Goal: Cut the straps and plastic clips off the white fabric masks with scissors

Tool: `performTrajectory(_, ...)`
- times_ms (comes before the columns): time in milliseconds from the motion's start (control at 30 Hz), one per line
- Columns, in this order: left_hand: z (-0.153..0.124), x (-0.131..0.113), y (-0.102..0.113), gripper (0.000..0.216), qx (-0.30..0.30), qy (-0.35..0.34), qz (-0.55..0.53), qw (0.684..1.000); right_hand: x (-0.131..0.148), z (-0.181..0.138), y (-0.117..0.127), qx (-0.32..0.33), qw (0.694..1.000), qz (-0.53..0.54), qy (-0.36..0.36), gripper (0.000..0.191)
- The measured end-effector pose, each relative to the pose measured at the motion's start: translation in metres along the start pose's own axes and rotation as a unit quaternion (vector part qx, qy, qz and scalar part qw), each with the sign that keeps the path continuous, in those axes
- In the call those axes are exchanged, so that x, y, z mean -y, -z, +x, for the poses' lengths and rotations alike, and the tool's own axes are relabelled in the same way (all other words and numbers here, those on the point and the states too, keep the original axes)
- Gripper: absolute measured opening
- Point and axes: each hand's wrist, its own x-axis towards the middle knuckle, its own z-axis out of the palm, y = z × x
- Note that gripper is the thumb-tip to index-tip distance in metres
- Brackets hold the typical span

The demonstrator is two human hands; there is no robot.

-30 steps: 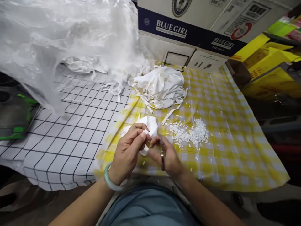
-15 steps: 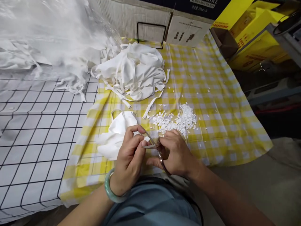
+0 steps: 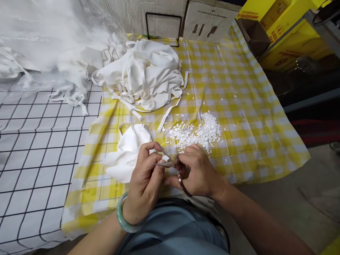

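Note:
My right hand (image 3: 198,171) is closed round the handles of a small pair of scissors (image 3: 168,164). Their blades stand apart and point left, towards my left hand (image 3: 147,180). That hand is pinched shut on a white strap, whose short end (image 3: 165,158) sticks out from the fingertips between the blades. Behind and left of it lies a white fabric garment (image 3: 129,148) with a thin strap loop. Whether the pinched strap joins this garment is hidden by my fingers. A green bangle (image 3: 122,216) circles my left wrist.
A heap of white strapped garments (image 3: 148,74) lies beyond my hands. Small white clippings (image 3: 207,131) are piled on the yellow checked cloth (image 3: 239,117). Clear plastic (image 3: 61,32) covers more white pieces at left. Cardboard boxes (image 3: 209,23) and a black wire stand (image 3: 164,15) are behind.
The view has shifted slightly, so the table's contents sit a little higher and further left. The white strap end shows more plainly between the blades. Both hands keep their grips.

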Motion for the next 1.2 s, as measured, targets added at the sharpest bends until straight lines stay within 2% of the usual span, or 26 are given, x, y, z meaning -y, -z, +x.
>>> performTrajectory(233, 0.000, 0.004, -0.002, 0.024, 0.000, -0.017, -0.008, 1.000, 0.000, -0.001, -0.003, -0.004, 1.000, 0.015, 0.001, 0.046)
performTrajectory(567, 0.005, -0.001, -0.007, 0.024, 0.024, -0.026, 0.017, 0.999, -0.011, -0.010, -0.005, -0.059, 0.998, -0.031, 0.017, 0.050)
performTrajectory(667, 0.010, -0.001, -0.013, 0.023, 0.048, -0.011, 0.021, 0.999, -0.017, -0.019, -0.007, -0.063, 0.997, -0.042, -0.019, 0.049)
performTrajectory(800, 0.016, 0.002, -0.025, 0.023, 0.089, 0.004, 0.012, 0.996, -0.026, -0.034, -0.008, -0.062, 0.990, -0.066, -0.104, 0.051)
performTrajectory(900, 0.019, 0.004, -0.029, 0.025, 0.099, 0.024, -0.008, 0.995, -0.034, -0.041, 0.000, -0.033, 0.981, -0.003, -0.189, 0.054)
performTrajectory(967, 0.019, 0.001, -0.021, 0.027, 0.092, 0.044, -0.017, 0.995, -0.037, -0.041, 0.011, -0.037, 0.975, 0.047, -0.215, 0.048)
performTrajectory(1000, 0.019, -0.001, -0.012, 0.028, 0.090, 0.054, -0.015, 0.994, -0.037, -0.039, 0.017, -0.050, 0.976, 0.057, -0.206, 0.044)
performTrajectory(1100, 0.013, -0.008, 0.032, 0.030, 0.052, 0.068, 0.033, 0.996, -0.030, -0.021, 0.025, -0.085, 0.990, 0.048, -0.097, 0.050)
performTrajectory(1200, -0.008, -0.006, 0.082, 0.025, -0.082, 0.041, 0.178, 0.980, -0.009, 0.012, 0.005, -0.049, 0.996, 0.060, 0.042, 0.054)
